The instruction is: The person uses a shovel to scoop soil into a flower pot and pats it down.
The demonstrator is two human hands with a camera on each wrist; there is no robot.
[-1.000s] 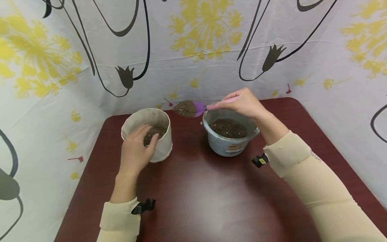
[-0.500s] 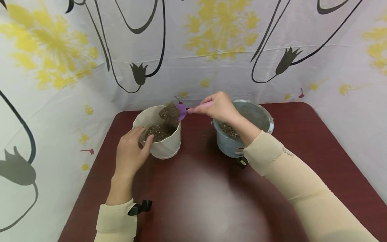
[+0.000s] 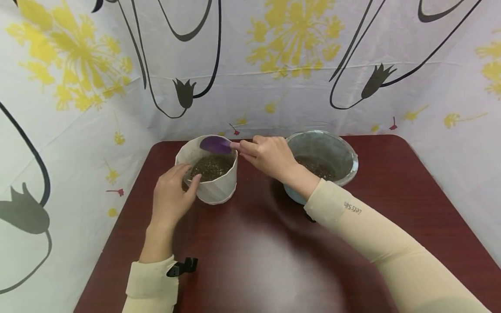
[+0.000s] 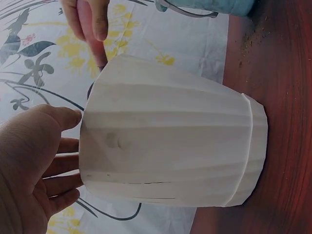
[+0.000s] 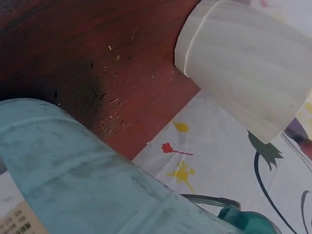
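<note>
My right hand (image 3: 270, 158) grips the pink handle of a garden trowel (image 3: 216, 144). Its purple blade is tipped over the inside of a white plant pot (image 3: 217, 191), and no soil shows on the visible face. Dark soil (image 3: 211, 167) lies in the pot. At the pot's near left rim is my left hand (image 3: 170, 195), thumb and fingers spread; in the left wrist view the fingertips (image 4: 72, 117) meet the rim. To the right, partly behind my right forearm, stands a blue-grey bucket (image 3: 321, 145) with more soil (image 3: 318, 167) in it.
Both containers stand near the back of a dark red table (image 3: 254, 243). Soil crumbs (image 5: 109, 102) are scattered between them. The bucket has a wire handle (image 5: 214, 200). Patterned white cloth (image 3: 250, 87) hangs behind and at the sides.
My right hand has carried the loaded trowel left from beside the bucket to over the pot. The blade has turned over and its soil is off it. My left hand stays by the rim.
</note>
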